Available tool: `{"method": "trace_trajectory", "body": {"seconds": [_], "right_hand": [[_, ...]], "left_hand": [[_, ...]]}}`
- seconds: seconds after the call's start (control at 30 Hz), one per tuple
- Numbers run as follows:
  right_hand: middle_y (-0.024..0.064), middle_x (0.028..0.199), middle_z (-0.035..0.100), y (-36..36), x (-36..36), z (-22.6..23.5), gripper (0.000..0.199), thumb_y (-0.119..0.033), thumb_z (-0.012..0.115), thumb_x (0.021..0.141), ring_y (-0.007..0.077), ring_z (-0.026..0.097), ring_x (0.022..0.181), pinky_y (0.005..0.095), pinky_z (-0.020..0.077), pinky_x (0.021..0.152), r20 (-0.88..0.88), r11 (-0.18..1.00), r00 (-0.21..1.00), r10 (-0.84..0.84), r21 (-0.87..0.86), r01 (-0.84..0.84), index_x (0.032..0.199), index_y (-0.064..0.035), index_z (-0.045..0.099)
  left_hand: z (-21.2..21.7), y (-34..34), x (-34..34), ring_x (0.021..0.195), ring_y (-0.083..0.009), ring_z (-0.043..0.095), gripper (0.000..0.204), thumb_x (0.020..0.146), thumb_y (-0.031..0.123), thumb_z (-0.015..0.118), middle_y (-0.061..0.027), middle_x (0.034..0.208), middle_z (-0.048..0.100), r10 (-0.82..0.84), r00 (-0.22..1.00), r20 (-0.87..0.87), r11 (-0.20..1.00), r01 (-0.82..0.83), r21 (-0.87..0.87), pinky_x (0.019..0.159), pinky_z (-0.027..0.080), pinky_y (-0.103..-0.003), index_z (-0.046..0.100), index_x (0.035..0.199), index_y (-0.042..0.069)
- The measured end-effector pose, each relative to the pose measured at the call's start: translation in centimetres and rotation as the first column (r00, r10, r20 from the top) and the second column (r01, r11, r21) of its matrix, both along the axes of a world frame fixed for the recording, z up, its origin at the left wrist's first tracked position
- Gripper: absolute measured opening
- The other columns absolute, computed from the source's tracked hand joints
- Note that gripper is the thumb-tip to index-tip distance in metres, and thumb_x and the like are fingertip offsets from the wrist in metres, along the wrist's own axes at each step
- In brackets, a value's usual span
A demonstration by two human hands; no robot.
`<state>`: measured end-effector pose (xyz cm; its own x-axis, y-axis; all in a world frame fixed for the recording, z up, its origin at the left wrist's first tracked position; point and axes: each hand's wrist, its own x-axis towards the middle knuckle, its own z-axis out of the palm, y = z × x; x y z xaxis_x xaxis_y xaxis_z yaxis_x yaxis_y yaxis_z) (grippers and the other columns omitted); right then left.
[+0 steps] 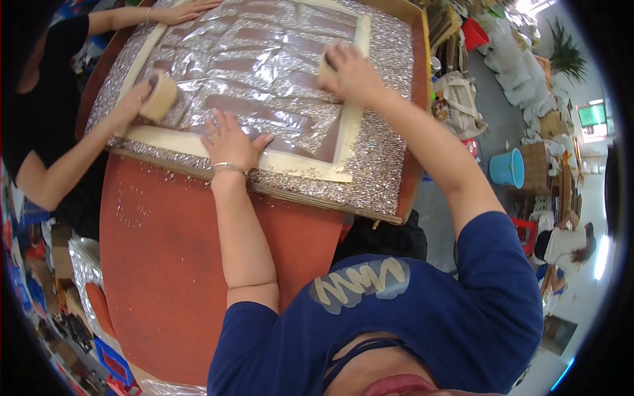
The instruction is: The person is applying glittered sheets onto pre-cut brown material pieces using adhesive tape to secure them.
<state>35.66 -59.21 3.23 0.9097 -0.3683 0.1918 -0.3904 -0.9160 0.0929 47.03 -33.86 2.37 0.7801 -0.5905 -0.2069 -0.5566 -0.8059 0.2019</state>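
Note:
A clear plastic sheet (257, 79) with elongated brownish shapes lies over a board covered in silvery-pink glitter flakes (380, 152). Cream strips (310, 168) frame the sheet. My left hand (232, 142) rests flat on the near strip and sheet edge, fingers spread. In my right hand (353, 76) is a beige block (325, 71) with a dark part, pressed to the sheet near the right strip; its exact kind is unclear. Across from me on the left, a co-worker's hand (135, 102) grips a similar beige block (160, 98), and their other hand (188, 11) lies at the far edge.
A raised brown rim (417, 112) borders the board, which sits on a red-brown table (198, 277) with scattered flakes. A blue bucket (507, 168), a red bucket (474, 33) and bags (457, 105) stand to the right. Another person (564, 244) is farther off. Crates (112, 360) sit lower left.

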Motion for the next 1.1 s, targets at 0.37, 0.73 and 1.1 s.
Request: {"method": "trace_trajectory", "body": {"seconds": [0.37,0.73,1.1], "right_hand": [[0.0217,0.14,0.035,6.4,-6.2,1.4,0.071,-0.028,0.065,0.077,0.0442,0.034,0.126,0.0495,0.033,0.104,-0.012,0.828,0.837,0.547,0.152,-0.539,0.136,-0.0023,0.036],[0.0217,0.134,0.041,8.3,11.6,-1.2,0.065,-0.03,0.064,0.077,0.041,0.04,0.12,0.0471,0.0406,0.096,0.198,0.855,0.842,0.502,0.036,-0.518,0.132,-0.003,0.04],[0.0212,0.135,0.039,8.6,-2.4,0.8,0.083,-0.036,0.07,0.075,0.0384,0.034,0.129,0.0494,0.0243,0.108,0.149,0.678,0.734,0.662,0.297,-0.672,0.142,-0.0059,0.03]], "left_hand": [[-0.4,0.6,0.2,0.139,-0.0381,0.018,0.102,0.071,0.06,0.069,-0.0238,0.15,0.019,-0.026,0.999,0.042,0.997,0.029,-0.074,0.11,0.019,-0.052,0.028,0.141,-0.002],[-0.2,0.7,0.2,0.142,-0.0358,0.01,0.115,0.066,0.06,0.072,-0.0232,0.152,0.01,-0.029,0.998,-0.064,0.998,0.025,-0.063,0.113,0.012,-0.049,0.018,0.144,-0.005],[-1.0,0.8,0.3,0.137,-0.0393,0.021,0.102,0.064,0.057,0.076,-0.0252,0.146,0.027,-0.108,0.994,-0.004,0.981,0.106,-0.164,0.112,0.018,-0.049,0.037,0.136,-0.004]]}}
